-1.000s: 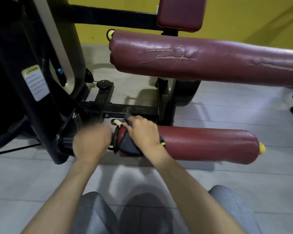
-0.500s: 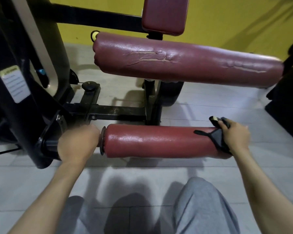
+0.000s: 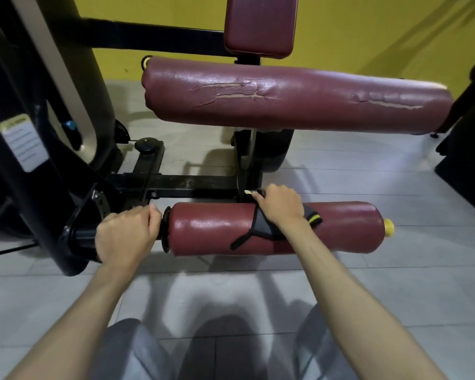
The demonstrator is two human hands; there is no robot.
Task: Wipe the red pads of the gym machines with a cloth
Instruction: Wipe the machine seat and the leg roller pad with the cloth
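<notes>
My right hand held the limp, light cloth in a curled grip atop the middle of the lower red pad, its vinyl likely slick; my left hand clasped the black bar at that pad's left end.

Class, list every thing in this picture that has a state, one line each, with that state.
Lower red cylindrical roller pad: horizontal, glossy, partly covered at its middle.
Dark grey cloth with yellow trim: draped over that pad.
Right hand: grips the cloth, pressing it on the pad.
Left hand: grips the black metal axle beside the pad's end.
Upper long red pad: cracked, untouched.
</notes>
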